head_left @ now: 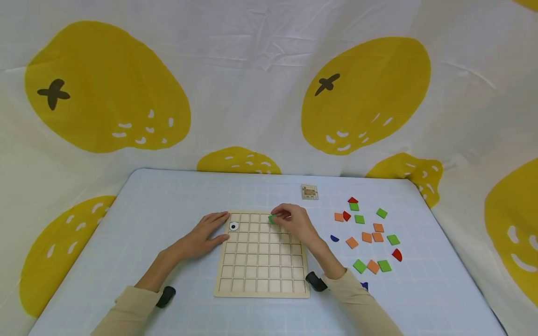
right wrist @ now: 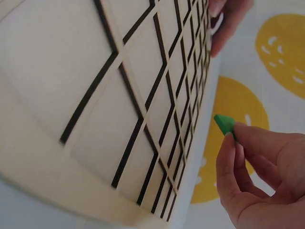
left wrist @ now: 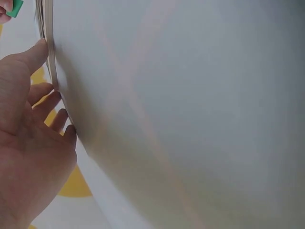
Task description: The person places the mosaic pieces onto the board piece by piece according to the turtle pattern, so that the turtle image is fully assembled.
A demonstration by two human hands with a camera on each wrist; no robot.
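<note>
White cloth printed with large yellow fruit (head_left: 235,84) hangs behind a pale blue tabletop (head_left: 176,196), where I see a light wooden board with square cells (head_left: 262,270) lying flat, its side edges running away from the person. Over its far part, right of middle, is a small green tile (head_left: 272,219), which slants in the right wrist view; fingertips cover too much for me to tell a long axis. It seems raised off the board, though I can't judge the gap. The right hand (head_left: 296,223) reaches across the board's right side, pinching the tile between thumb and fingers. The left hand (head_left: 207,235) grasps nothing, fingers extended and touching the board's left edge, near a white disc with a black dot (head_left: 233,226). Orange square tiles (head_left: 351,242) lie off to the right.
</note>
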